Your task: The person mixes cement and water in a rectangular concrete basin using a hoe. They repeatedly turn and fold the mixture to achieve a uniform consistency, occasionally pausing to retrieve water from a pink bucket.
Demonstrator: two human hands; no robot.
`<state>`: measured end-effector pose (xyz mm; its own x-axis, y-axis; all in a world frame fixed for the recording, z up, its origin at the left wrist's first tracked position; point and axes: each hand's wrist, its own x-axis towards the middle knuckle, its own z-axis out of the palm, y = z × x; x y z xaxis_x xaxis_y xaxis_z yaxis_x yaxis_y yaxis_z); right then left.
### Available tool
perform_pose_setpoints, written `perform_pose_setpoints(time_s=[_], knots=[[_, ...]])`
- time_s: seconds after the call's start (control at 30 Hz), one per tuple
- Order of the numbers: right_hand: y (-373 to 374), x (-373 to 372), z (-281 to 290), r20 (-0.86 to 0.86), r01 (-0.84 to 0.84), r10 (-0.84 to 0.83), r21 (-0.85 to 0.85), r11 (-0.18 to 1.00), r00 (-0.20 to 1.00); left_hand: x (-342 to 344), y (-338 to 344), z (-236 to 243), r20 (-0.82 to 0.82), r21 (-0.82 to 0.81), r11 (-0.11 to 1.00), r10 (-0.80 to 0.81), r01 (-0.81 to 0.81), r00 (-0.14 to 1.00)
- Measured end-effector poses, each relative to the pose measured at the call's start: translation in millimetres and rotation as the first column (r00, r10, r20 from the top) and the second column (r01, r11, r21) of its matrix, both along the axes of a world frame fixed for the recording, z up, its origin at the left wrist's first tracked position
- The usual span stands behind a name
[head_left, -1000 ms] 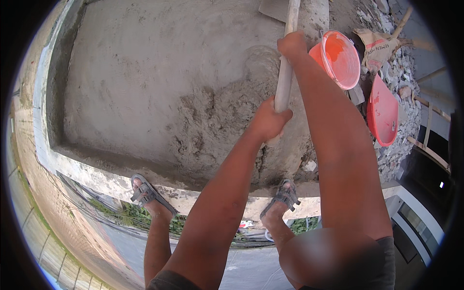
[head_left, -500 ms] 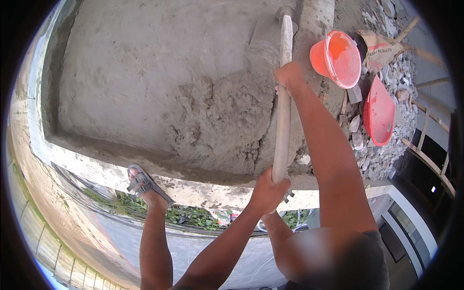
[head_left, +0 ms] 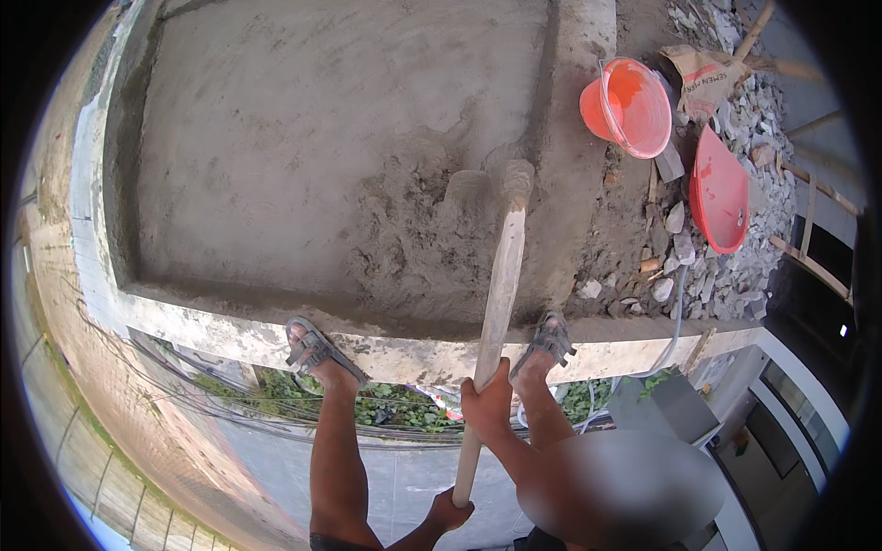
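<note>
I hold a hoe with both hands on its long wooden handle. My right hand is closed round the handle near the ledge. Lower down, by the handle's end, my left hand grips it too. The mortar-caked hoe head rests in wet grey mortar. That mortar is lumpy near the hoe and smoother toward the far left. Its blade is partly hidden by mortar.
My sandaled feet stand on a narrow concrete ledge, with a drop and cables below. At right are an orange bucket, a red basin, a torn cement sack and broken rubble.
The hoe has been pulled back toward me, its head now lower in the mortar. My right hand has slid down the handle, and my left hand has moved down and left.
</note>
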<state>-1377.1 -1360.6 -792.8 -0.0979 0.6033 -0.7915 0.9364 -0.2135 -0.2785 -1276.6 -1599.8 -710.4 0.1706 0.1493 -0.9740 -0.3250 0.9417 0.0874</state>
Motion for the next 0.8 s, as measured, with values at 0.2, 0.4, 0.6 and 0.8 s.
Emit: perform_pose_setpoints(time_s=[0.2, 0.4, 0.6, 0.8], knots=[[71.8, -71.9, 37.5, -0.312, 0.056, -0.016, 0.122, 0.991, 0.95, -30.9, 67.7, -31.9, -0.113, 0.191, 0.967, 0.191, -0.168, 0.975], [145.6, -141.6, -83.5, -0.133, -0.044, 0.052, 0.064, 0.997, 0.99, -131.9, 159.0, -46.5, -0.283, 0.114, 0.941, 0.338, -0.319, 0.897], [-12.4, -13.3, -72.7, 0.078, -0.075, 0.093, -0.212, 0.974, 0.993, -15.7, 49.8, 40.9, -0.274, -0.169, 0.966, 0.144, -0.195, 0.951], [-15.9, -32.3, 49.5, -0.095, -0.192, 0.179, -0.146, 0.97, 0.979, 47.8, 13.7, 78.3, -0.215, -0.102, 0.941, 0.297, -0.324, 0.93]])
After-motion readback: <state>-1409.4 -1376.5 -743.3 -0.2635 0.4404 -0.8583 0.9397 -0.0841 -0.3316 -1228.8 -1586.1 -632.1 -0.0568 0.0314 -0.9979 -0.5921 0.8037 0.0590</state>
